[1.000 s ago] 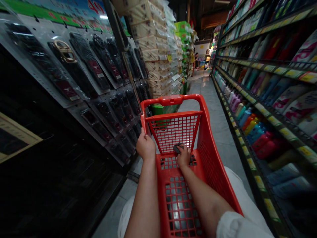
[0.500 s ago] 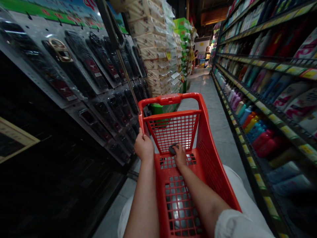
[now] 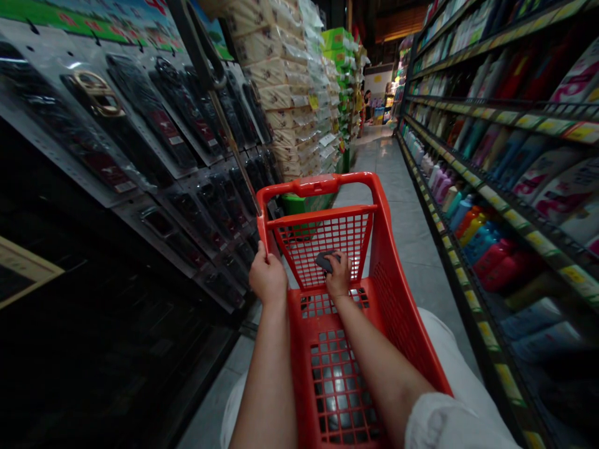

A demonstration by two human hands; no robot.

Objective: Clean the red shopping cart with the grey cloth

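Observation:
A red plastic shopping basket (image 3: 381, 299) with a grid floor and a grid end wall stands before me between my knees. My left hand (image 3: 268, 274) is closed around its left rim, close to the far corner. Inside the basket, my right hand (image 3: 339, 274) grips a dark grey cloth (image 3: 324, 262) and holds it against the grid end wall (image 3: 309, 240). Part of the cloth is hidden by my fingers. A raised red handle bar (image 3: 318, 182) spans the far end, and a long metal rod (image 3: 234, 146) rises from the left corner.
Packaged belts (image 3: 163, 112) hang on a rack at the left. Stacked tissue packs (image 3: 285, 93) stand beyond it. Shelves of bottles (image 3: 486, 231) line the right side of a grey tiled aisle (image 3: 407, 224). A person (image 3: 367, 106) is far down the aisle.
My right hand has moved the cloth a little higher up the grid end wall. My left hand keeps its hold on the rim. The view has shifted slightly.

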